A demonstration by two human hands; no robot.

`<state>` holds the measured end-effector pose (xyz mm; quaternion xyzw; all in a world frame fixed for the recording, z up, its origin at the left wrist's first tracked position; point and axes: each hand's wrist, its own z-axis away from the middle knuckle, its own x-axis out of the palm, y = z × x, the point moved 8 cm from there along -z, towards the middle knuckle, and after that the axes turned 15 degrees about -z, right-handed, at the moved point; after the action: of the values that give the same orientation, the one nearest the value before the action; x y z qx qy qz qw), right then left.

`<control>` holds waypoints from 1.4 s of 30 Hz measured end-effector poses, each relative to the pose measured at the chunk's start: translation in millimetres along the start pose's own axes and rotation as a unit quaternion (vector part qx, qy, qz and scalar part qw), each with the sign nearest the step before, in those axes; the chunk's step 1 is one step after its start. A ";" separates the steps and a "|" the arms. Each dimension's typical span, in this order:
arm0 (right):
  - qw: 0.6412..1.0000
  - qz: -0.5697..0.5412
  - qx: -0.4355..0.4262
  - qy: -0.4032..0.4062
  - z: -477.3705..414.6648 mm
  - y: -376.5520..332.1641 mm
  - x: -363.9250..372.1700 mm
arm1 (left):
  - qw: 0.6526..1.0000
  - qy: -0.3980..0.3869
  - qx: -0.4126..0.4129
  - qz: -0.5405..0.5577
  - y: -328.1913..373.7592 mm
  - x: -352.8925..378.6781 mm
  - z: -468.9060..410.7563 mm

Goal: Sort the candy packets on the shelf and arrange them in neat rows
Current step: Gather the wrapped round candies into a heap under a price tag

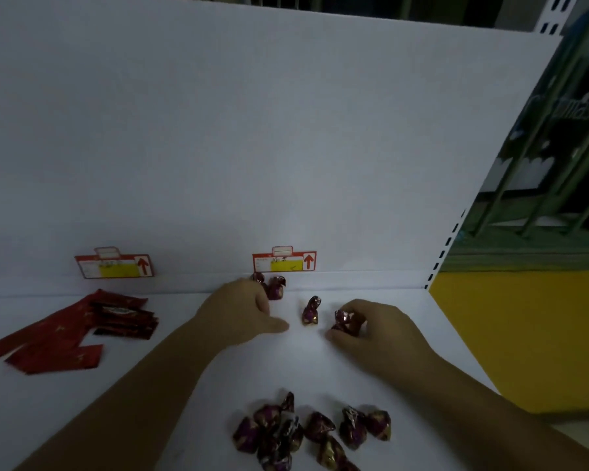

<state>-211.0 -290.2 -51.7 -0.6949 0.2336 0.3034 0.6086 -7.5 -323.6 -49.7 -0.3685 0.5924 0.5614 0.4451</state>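
1. Nearest me, a loose heap of purple-and-gold foil-wrapped candies (306,433) lies jumbled at the front of the white shelf board (405,379). None of these are in a row, so I judge most of the work is still to do.
2. Just beyond it, the right hand (374,331) has its fingers curled round one purple foil candy (342,321), thumb low in front. The candy is at the board or just above it; I cannot tell which.
3. Between the two hands a single upright purple candy (310,312) stands alone, clear of both.
4. The left hand (242,307) reaches further back, thumb stuck out to the side. Its fingertips are at a back pair of purple candies (275,287) near the rear edge. The back of the hand hides the fingers, so I cannot tell whether they pinch a candy or only touch it.
5. Those few pieces look like the start of a line. That is an early stage, by my reckoning.
6. Off to the far left, flat red foil packets (58,334) lie fanned and overlapping, well apart from the purple ones. They seem sorted by kind but are not yet straightened.
7. Farthest off, two red-and-yellow price labels (113,265) sit on the white back panel (252,130).
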 end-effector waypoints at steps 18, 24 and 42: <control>0.995 -0.049 -0.052 0.076 -55.8 -32.4 34.1 | 0.983 0.162 -0.080 -0.033 -31.8 -7.0 -1.5; 0.992 -0.105 -0.036 0.066 -50.0 -23.7 28.7 | 0.981 0.168 -0.092 -0.035 -32.6 -5.8 -1.2; 0.993 -0.081 -0.031 0.085 -54.2 -13.3 22.5 | 0.979 0.166 -0.100 -0.058 -33.8 -3.8 -3.6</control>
<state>-178.5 -340.8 -54.1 -0.7535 0.2174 0.1999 0.5874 25.0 -330.8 -57.6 -0.5333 0.5767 0.5215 0.3333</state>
